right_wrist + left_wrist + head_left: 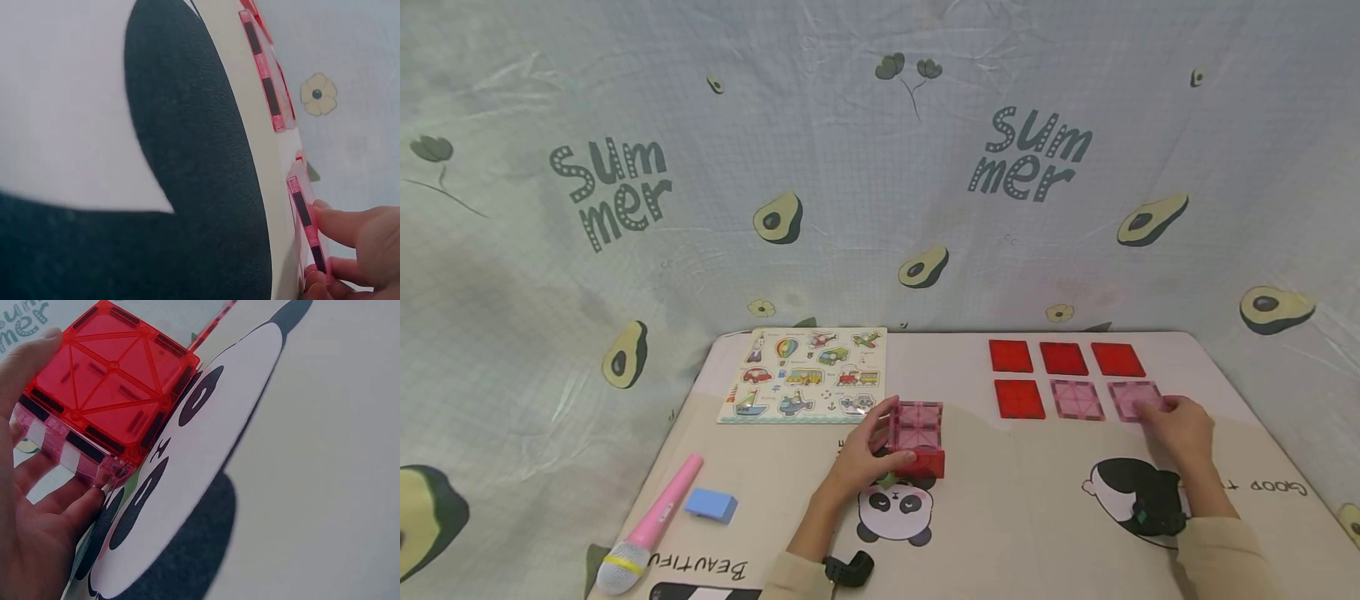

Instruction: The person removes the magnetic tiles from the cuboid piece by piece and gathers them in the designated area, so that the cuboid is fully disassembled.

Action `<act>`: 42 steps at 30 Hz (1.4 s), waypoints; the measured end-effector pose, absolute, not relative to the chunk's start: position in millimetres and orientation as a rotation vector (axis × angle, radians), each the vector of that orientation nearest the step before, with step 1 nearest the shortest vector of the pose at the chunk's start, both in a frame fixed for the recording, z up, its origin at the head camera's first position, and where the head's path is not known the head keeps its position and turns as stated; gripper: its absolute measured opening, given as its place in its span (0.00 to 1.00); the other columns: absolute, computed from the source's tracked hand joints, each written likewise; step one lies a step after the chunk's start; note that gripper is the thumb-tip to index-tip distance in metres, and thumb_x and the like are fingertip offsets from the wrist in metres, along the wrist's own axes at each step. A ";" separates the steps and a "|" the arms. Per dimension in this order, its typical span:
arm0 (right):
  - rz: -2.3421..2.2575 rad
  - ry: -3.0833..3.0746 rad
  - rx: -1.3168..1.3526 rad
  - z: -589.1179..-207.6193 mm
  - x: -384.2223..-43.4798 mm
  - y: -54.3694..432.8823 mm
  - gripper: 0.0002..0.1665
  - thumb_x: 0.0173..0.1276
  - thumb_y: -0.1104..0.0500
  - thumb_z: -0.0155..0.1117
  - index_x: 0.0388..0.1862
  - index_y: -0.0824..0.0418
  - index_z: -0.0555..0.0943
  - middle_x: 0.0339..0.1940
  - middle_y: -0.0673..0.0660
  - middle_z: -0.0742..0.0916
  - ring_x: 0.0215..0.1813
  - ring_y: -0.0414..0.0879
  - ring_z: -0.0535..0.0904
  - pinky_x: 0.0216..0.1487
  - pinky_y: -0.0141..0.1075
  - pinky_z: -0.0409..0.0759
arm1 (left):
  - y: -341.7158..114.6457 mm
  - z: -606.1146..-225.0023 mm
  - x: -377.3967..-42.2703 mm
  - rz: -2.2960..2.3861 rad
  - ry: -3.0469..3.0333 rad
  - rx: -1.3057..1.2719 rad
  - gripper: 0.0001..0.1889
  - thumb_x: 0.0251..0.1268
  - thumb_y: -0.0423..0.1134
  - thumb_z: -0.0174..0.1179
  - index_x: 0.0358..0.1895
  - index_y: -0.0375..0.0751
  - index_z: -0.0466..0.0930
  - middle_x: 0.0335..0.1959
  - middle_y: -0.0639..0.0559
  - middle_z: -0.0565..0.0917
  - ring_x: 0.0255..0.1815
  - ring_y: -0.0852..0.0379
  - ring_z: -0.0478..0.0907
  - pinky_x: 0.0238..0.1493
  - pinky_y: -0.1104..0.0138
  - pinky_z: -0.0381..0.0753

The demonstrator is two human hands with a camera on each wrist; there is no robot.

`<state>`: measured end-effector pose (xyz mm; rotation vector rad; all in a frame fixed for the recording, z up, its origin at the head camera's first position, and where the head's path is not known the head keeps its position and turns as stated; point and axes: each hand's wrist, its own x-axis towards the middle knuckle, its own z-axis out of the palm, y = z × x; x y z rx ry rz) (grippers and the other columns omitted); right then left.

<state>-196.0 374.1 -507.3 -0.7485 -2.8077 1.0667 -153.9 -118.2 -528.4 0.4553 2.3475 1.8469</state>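
Observation:
My left hand point(859, 458) grips a small box of magnetic tiles point(919, 427) above the panda print. Its front is a red tile point(112, 369), with the thumb at that tile's edge; the fingers lie along a pink side. At the right, my right hand point(1183, 427) pinches a pink magnetic tile point(1126, 398), the last in the front row. In the right wrist view the thumb is on one face of this pink tile point(306, 219) and the fingertips are at its lower end. Beside it lies another pink tile point(1077, 400).
Red tiles point(1019, 400) lie flat in the two rows. A vehicle picture board point(808, 375) is at the back left. Nearer are a pink toy microphone point(658, 521) and a blue block point(711, 505). A black strap point(850, 570) sits by the left sleeve. A printed curtain point(850, 167) borders the table.

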 end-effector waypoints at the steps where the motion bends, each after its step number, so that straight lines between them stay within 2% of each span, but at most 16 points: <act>1: 1.063 -2.810 -0.749 -506.7 -196.3 374.1 0.43 0.76 0.44 0.55 0.70 0.80 0.62 0.65 0.81 0.71 0.65 0.75 0.66 0.68 0.65 0.72 | -118.3 -528.3 -153.8 1.847 2.349 0.457 0.44 0.59 0.46 0.71 0.78 0.57 0.58 0.75 0.49 0.68 0.74 0.43 0.69 0.70 0.56 0.74; 6: 1.045 -2.823 -0.760 -505.6 -197.1 374.4 0.41 0.75 0.45 0.56 0.68 0.80 0.66 0.64 0.81 0.72 0.63 0.74 0.66 0.67 0.64 0.74 | -118.9 -528.2 -153.8 1.843 2.355 0.469 0.43 0.59 0.46 0.71 0.77 0.59 0.58 0.75 0.48 0.68 0.74 0.43 0.70 0.70 0.56 0.74; 11: 1.009 -2.832 -0.765 -505.5 -196.5 373.3 0.38 0.75 0.48 0.56 0.65 0.81 0.68 0.62 0.82 0.73 0.61 0.74 0.68 0.65 0.63 0.75 | -118.7 -529.5 -154.1 1.834 2.352 0.465 0.44 0.60 0.46 0.71 0.78 0.56 0.57 0.76 0.48 0.68 0.74 0.43 0.69 0.71 0.56 0.74; 18: 0.998 -2.768 -0.775 -505.1 -196.6 367.9 0.41 0.76 0.47 0.53 0.70 0.81 0.62 0.64 0.81 0.70 0.64 0.74 0.66 0.68 0.64 0.73 | -118.6 -528.9 -153.6 1.831 2.360 0.464 0.45 0.59 0.48 0.71 0.78 0.54 0.56 0.76 0.49 0.68 0.74 0.43 0.69 0.70 0.55 0.74; 24: 1.004 -2.705 -0.729 -494.4 -195.5 357.1 0.41 0.77 0.47 0.53 0.71 0.79 0.62 0.64 0.80 0.70 0.64 0.73 0.66 0.66 0.64 0.74 | -118.9 -529.6 -153.9 1.832 2.358 0.472 0.45 0.59 0.48 0.71 0.79 0.52 0.56 0.76 0.49 0.68 0.74 0.43 0.69 0.70 0.55 0.74; 27: 1.040 -2.668 -0.722 -489.3 -193.3 350.5 0.42 0.76 0.44 0.53 0.72 0.77 0.62 0.66 0.79 0.70 0.65 0.73 0.66 0.65 0.62 0.76 | -118.6 -529.1 -153.6 1.846 2.344 0.462 0.45 0.59 0.47 0.71 0.78 0.53 0.56 0.76 0.49 0.68 0.74 0.43 0.69 0.71 0.55 0.73; 29: 1.034 -2.653 -0.717 -487.6 -192.0 346.5 0.43 0.75 0.42 0.53 0.73 0.75 0.63 0.66 0.78 0.70 0.66 0.72 0.67 0.57 0.58 0.83 | -118.8 -528.8 -153.2 1.856 2.332 0.464 0.44 0.59 0.46 0.71 0.78 0.56 0.57 0.76 0.49 0.68 0.74 0.43 0.69 0.71 0.55 0.74; 31: 1.053 -2.631 -0.717 -485.5 -191.0 342.2 0.45 0.74 0.39 0.53 0.73 0.73 0.63 0.67 0.77 0.71 0.67 0.71 0.66 0.55 0.58 0.84 | -118.7 -528.7 -153.1 1.864 2.323 0.462 0.44 0.59 0.45 0.71 0.78 0.58 0.57 0.76 0.49 0.68 0.74 0.42 0.69 0.71 0.55 0.73; 34: 1.070 -2.623 -0.711 -481.6 -190.2 337.0 0.46 0.73 0.39 0.54 0.75 0.71 0.62 0.68 0.75 0.71 0.68 0.70 0.66 0.56 0.57 0.84 | -118.7 -528.5 -152.9 1.870 2.315 0.457 0.43 0.59 0.44 0.71 0.77 0.60 0.58 0.76 0.49 0.68 0.74 0.43 0.69 0.71 0.55 0.73; 36: 1.101 -2.615 -0.700 -477.9 -189.7 333.5 0.46 0.73 0.40 0.54 0.76 0.71 0.61 0.69 0.76 0.70 0.68 0.71 0.65 0.64 0.61 0.77 | -118.5 -528.4 -153.0 1.869 2.317 0.450 0.43 0.59 0.44 0.71 0.77 0.62 0.58 0.76 0.49 0.68 0.75 0.43 0.69 0.71 0.55 0.73; 37: 1.102 -2.613 -0.690 -476.5 -189.4 331.9 0.46 0.73 0.40 0.55 0.76 0.71 0.61 0.69 0.75 0.70 0.68 0.70 0.66 0.65 0.61 0.77 | -118.4 -528.1 -153.0 1.870 2.318 0.450 0.43 0.59 0.44 0.71 0.77 0.62 0.59 0.76 0.49 0.68 0.75 0.43 0.69 0.71 0.55 0.73; 40: 1.111 -2.593 -0.667 -473.0 -189.0 327.1 0.45 0.73 0.40 0.55 0.76 0.69 0.62 0.69 0.74 0.71 0.66 0.69 0.68 0.64 0.61 0.78 | -118.0 -527.2 -152.9 1.870 2.322 0.445 0.43 0.59 0.44 0.71 0.77 0.62 0.59 0.76 0.50 0.67 0.75 0.44 0.69 0.71 0.55 0.73; 42: 1.099 -2.579 -0.663 -471.1 -188.3 322.8 0.45 0.72 0.38 0.55 0.75 0.68 0.63 0.68 0.72 0.73 0.63 0.66 0.70 0.57 0.56 0.83 | -117.7 -526.7 -152.9 1.870 2.325 0.445 0.43 0.59 0.44 0.71 0.77 0.62 0.58 0.76 0.50 0.67 0.75 0.44 0.69 0.71 0.55 0.73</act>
